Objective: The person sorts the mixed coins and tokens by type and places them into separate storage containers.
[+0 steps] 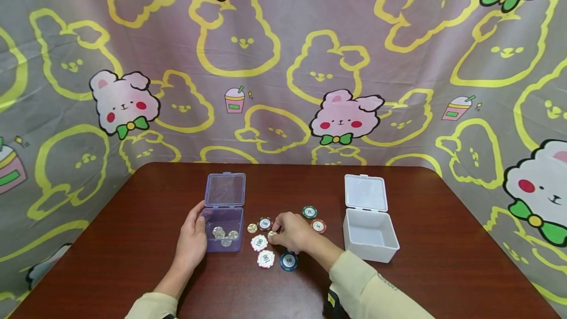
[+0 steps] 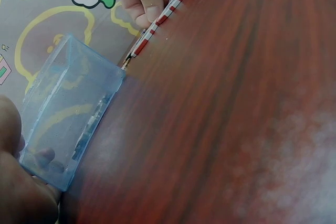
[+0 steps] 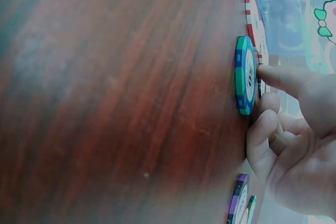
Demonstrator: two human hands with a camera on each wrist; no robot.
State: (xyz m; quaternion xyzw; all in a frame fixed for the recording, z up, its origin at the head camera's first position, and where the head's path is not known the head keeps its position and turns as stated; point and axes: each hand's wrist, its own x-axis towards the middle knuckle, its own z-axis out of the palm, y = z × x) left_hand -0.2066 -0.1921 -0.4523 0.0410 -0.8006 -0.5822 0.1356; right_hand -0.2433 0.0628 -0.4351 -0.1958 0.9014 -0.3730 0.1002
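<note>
My left hand (image 1: 193,233) holds the left side of a translucent blue-purple plastic box (image 1: 225,247), whose hinged lid (image 1: 225,190) stands up at the back. Several shiny coins (image 1: 219,233) lie inside it. Over the chips, my right hand (image 1: 292,233) pinches a gold coin (image 1: 272,234) between thumb and index finger. Around it lie another gold coin (image 1: 252,228), a black poker chip (image 1: 265,224), two red-and-white chips (image 1: 259,243) and a blue-green chip (image 3: 245,75). Beyond the right hand are a green chip (image 1: 309,212) and a red chip (image 1: 318,226). In the right wrist view, the coin is hard to make out.
A white plastic box (image 1: 372,238) with its lid (image 1: 365,193) raised stands to the right of the chips. Everything rests on a dark red-brown wooden table (image 1: 443,260). A curtain (image 1: 274,53) with cartoon rabbits hangs behind the table and along its sides.
</note>
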